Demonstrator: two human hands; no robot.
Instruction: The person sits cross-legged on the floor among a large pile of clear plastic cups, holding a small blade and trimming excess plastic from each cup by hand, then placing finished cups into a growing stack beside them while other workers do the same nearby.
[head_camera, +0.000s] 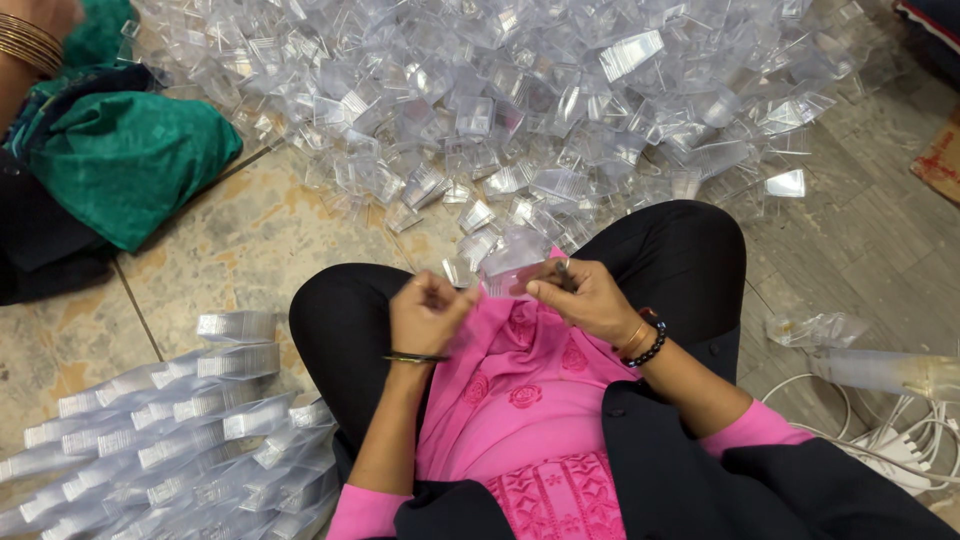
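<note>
Both hands meet over the lap: right hand pinches a small clear plastic piece, left hand curled closed just beside it, contents unclear.

Bare floor lies open left of the knees, between the loose heap of clear plastic pieces ahead and the stacked rows at the near-left. A green cloth bundle blocks the far-left; white cables clutter the near-right.
</note>
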